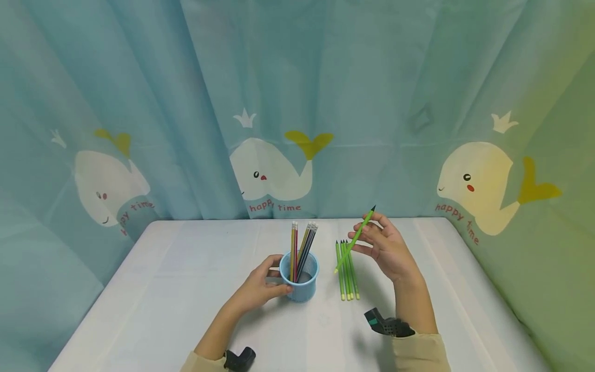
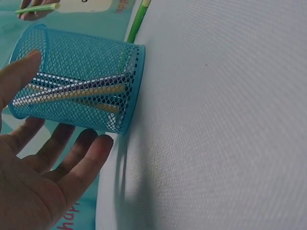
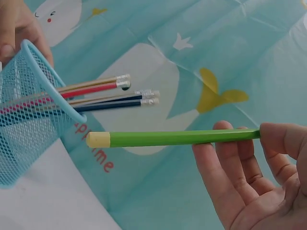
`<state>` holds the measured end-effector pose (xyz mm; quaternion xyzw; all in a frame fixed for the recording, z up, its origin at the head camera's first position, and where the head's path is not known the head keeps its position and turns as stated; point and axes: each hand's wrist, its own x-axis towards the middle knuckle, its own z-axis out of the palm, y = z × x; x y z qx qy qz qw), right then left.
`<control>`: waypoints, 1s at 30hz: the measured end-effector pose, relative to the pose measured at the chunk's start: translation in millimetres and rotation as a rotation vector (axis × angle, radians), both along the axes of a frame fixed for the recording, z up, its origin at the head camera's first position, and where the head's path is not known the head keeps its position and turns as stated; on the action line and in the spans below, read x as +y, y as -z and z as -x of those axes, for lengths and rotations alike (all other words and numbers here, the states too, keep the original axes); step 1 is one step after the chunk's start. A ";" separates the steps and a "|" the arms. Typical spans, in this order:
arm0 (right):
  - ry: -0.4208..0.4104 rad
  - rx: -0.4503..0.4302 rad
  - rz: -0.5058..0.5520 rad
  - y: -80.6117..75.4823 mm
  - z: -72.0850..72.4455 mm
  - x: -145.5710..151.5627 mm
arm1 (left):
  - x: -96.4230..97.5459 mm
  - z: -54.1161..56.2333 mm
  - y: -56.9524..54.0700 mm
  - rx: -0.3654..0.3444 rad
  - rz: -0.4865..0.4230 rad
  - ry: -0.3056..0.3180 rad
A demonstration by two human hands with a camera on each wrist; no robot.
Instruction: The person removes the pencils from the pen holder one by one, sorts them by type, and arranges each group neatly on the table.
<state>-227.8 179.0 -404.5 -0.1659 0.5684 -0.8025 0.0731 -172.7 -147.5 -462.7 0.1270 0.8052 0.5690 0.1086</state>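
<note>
A light blue mesh pencil cup [image 1: 302,293] stands upright on the table, with my left hand [image 1: 257,289] holding it from the left. The thumb lies along its near side and the fingers reach round the far side. Several pencils [image 3: 112,106], gold, red and dark blue, lean inside it with their eraser ends up. My right hand [image 1: 388,250] pinches a green pencil [image 3: 158,139] near its dark point and holds it in the air, slanted, the pale yellow end lower and toward the cup. Beneath it, several more green pencils [image 1: 341,284] lie side by side, points away from me.
A white cloth covers the table [image 1: 186,289]. Behind it and at both sides hangs a blue-green curtain [image 1: 372,103] printed with whales. Black wrist cameras [image 1: 390,325] sit at both cuffs.
</note>
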 end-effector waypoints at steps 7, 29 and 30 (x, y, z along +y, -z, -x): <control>0.036 0.017 -0.068 6.4 1.6 7.8 | -1.1 -0.9 2.7 0.005 0.004 -0.003; 0.161 -0.033 -0.264 22.3 10.0 23.0 | -0.6 0.9 1.1 0.020 0.008 0.002; 0.166 -0.034 -0.272 23.1 10.7 23.7 | -0.6 1.1 0.8 0.021 0.010 0.002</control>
